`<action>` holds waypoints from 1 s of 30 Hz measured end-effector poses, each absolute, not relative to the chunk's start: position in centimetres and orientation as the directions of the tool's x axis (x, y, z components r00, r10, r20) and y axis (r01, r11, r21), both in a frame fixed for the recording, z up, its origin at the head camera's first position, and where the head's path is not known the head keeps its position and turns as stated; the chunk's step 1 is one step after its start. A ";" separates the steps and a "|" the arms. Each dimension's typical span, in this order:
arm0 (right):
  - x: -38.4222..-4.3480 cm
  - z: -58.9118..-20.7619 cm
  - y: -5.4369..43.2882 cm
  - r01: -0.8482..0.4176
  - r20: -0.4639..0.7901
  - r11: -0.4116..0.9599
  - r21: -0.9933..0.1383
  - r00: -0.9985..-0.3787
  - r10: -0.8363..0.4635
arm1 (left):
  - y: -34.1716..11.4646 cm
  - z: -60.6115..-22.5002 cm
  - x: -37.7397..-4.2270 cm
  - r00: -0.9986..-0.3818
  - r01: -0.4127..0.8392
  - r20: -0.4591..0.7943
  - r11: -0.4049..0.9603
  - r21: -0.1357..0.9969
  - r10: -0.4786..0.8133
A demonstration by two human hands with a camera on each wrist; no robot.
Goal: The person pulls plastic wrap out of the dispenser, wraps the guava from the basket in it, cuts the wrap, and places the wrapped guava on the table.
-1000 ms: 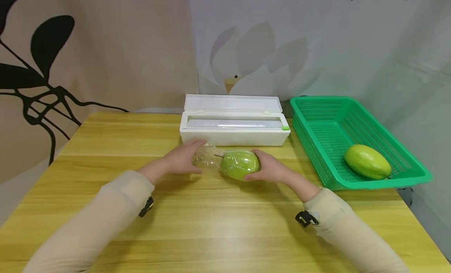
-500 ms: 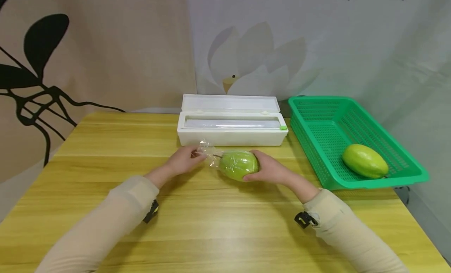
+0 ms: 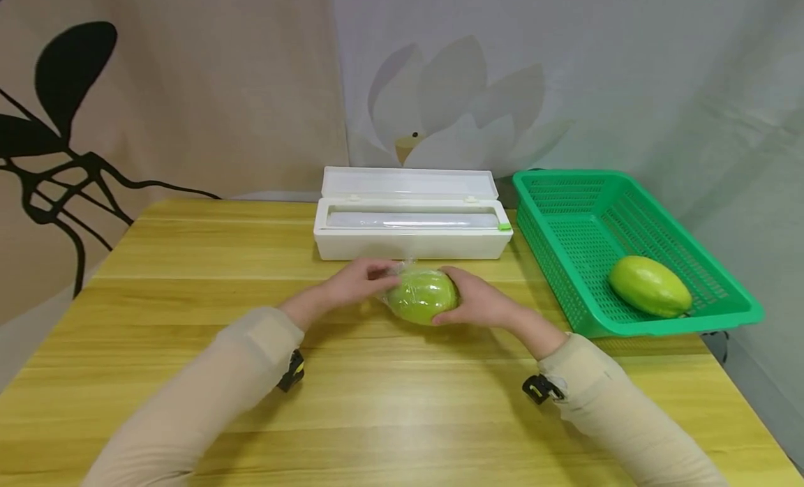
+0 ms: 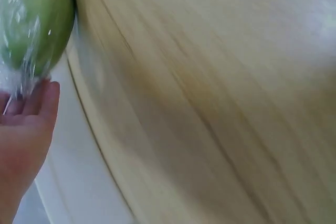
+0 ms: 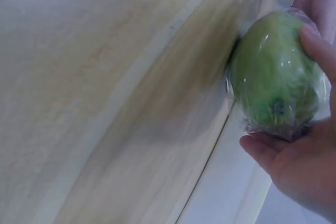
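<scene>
An oval green fruit (image 3: 422,298), its exact kind unclear, lies on its side above the wooden table, covered in clear plastic wrap (image 4: 27,72). My right hand (image 3: 480,298) grips its right end, thumb on the near side and fingers round the far side. At the other end, my left hand (image 3: 354,283) pinches the loose wrap, which gathers into folds at the fingertips in the left wrist view. The stem is hidden there. Smooth and tight, the wrap shines over the rounded end in the right wrist view.
Behind the hands stands a white wrap dispenser (image 3: 411,246), lid raised, with a roll (image 3: 411,220) inside. A green plastic basket (image 3: 565,285) at the right holds a similar yellow-green fruit (image 3: 650,286). A patterned cloth (image 3: 251,89) hangs behind the table (image 3: 402,417).
My left hand has moved right, from the loose end of the wrap up against the fruit, bunching the film over the stem. My right hand has kept its grip.
</scene>
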State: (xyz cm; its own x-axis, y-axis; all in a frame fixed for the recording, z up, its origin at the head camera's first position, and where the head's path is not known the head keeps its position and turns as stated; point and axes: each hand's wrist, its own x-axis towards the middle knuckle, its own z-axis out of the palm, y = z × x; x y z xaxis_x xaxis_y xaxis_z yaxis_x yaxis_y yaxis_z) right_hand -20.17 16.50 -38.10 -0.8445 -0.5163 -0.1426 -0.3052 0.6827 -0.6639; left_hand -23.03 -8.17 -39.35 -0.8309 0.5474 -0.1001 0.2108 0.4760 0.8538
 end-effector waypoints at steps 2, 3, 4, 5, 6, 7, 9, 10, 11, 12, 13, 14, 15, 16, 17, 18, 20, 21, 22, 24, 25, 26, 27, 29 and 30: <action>-20.2 -37.9 16.4 -0.311 -0.145 0.679 -0.665 -0.838 -0.525 | -7.8 -39.2 -22.7 -0.794 0.302 -0.075 0.499 0.813 0.603; -20.2 -37.9 16.4 -0.316 -0.145 0.678 -0.664 -0.835 -0.531 | -7.6 -39.2 -22.6 -0.777 0.352 -0.063 0.515 0.782 0.627; -20.2 -37.8 16.4 -0.313 -0.151 0.679 -0.664 -0.834 -0.531 | -7.5 -39.1 -22.4 -0.758 0.398 -0.048 0.520 0.756 0.650; -20.3 -37.8 16.4 -0.314 -0.155 0.682 -0.661 -0.832 -0.533 | -7.4 -39.1 -22.3 -0.748 0.429 -0.047 0.536 0.727 0.662; -20.3 -37.7 16.4 -0.316 -0.158 0.684 -0.657 -0.830 -0.535 | -7.3 -39.0 -22.1 -0.733 0.470 -0.040 0.548 0.692 0.679; -20.3 -37.7 16.3 -0.318 -0.161 0.685 -0.655 -0.828 -0.538 | -7.2 -39.0 -22.0 -0.719 0.506 -0.033 0.556 0.659 0.694; -20.3 -37.6 16.3 -0.321 -0.167 0.691 -0.647 -0.825 -0.540 | -7.1 -39.0 -21.8 -0.709 0.548 -0.037 0.583 0.599 0.705; -20.4 -37.6 16.3 -0.322 -0.170 0.692 -0.646 -0.823 -0.542 | -7.0 -39.0 -21.8 -0.706 0.561 -0.037 0.590 0.580 0.707; -20.4 -37.5 16.3 -0.322 -0.174 0.692 -0.646 -0.821 -0.543 | -7.0 -38.9 -21.8 -0.706 0.569 -0.041 0.600 0.562 0.707; -20.4 -37.5 16.3 -0.322 -0.176 0.691 -0.647 -0.819 -0.546 | -7.0 -38.9 -21.7 -0.704 0.580 -0.039 0.605 0.545 0.710; -20.4 -37.5 16.3 -0.319 -0.179 0.691 -0.649 -0.818 -0.547 | -6.9 -38.9 -21.7 -0.704 0.582 -0.044 0.611 0.536 0.709; -20.5 -37.4 16.3 -0.316 -0.184 0.690 -0.651 -0.817 -0.547 | -6.9 -38.9 -21.6 -0.706 0.582 -0.051 0.621 0.526 0.706; -20.5 -37.4 16.3 -0.314 -0.187 0.690 -0.652 -0.816 -0.547 | -6.9 -38.9 -21.6 -0.707 0.581 -0.055 0.624 0.522 0.705; -20.5 -37.4 16.3 -0.312 -0.189 0.689 -0.654 -0.815 -0.548 | -6.9 -39.0 -21.6 -0.708 0.582 -0.057 0.627 0.518 0.704; -20.5 -37.4 16.3 -0.309 -0.192 0.689 -0.655 -0.815 -0.548 | -6.9 -39.0 -21.6 -0.707 0.585 -0.056 0.628 0.513 0.705; -20.6 -37.4 16.3 -0.308 -0.193 0.689 -0.657 -0.814 -0.548 | -6.9 -39.1 -21.6 -0.706 0.587 -0.055 0.628 0.511 0.706; -20.6 -37.3 16.3 -0.305 -0.196 0.688 -0.658 -0.813 -0.548 | -6.9 -39.2 -21.6 -0.707 0.592 -0.052 0.630 0.503 0.706; -20.6 -37.4 16.2 -0.306 -0.197 0.689 -0.657 -0.813 -0.549 | -6.9 -39.3 -21.6 -0.705 0.597 -0.045 0.626 0.501 0.708; -20.6 -37.4 16.2 -0.304 -0.199 0.689 -0.658 -0.812 -0.548 | -6.9 -39.4 -21.7 -0.706 0.599 -0.041 0.626 0.500 0.707; -20.6 -37.4 16.2 -0.299 -0.203 0.688 -0.661 -0.812 -0.548 | -7.0 -39.5 -21.8 -0.708 0.597 -0.039 0.627 0.500 0.705; -20.6 -37.3 16.2 -0.289 -0.209 0.689 -0.665 -0.813 -0.543 | -7.0 -39.5 -21.8 -0.708 0.596 -0.042 0.629 0.500 0.705; -20.6 -37.3 16.2 -0.277 -0.217 0.690 -0.669 -0.815 -0.538 | -7.0 -39.5 -21.9 -0.708 0.591 -0.045 0.627 0.507 0.704; -20.6 -37.4 16.3 -0.266 -0.224 0.690 -0.674 -0.816 -0.533 | -7.0 -39.4 -21.9 -0.708 0.583 -0.053 0.625 0.520 0.704; -20.5 -37.5 16.4 -0.244 -0.236 0.686 -0.686 -0.817 -0.526 | -7.0 -39.3 -21.9 -0.712 0.548 -0.076 0.620 0.561 0.698; -20.5 -37.5 16.4 -0.237 -0.236 0.682 -0.692 -0.818 -0.524 | -7.0 -39.2 -21.9 -0.717 0.519 -0.095 0.619 0.589 0.691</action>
State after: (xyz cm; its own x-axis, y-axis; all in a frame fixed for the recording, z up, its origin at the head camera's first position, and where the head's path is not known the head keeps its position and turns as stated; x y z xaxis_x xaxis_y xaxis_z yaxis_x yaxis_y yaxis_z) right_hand -20.49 16.45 -37.53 -0.8183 -0.5242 -0.2358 -0.2375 0.6820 -0.6917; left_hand -21.87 -7.04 -39.24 -0.7167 0.6909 -0.0945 0.5194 0.6194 0.5887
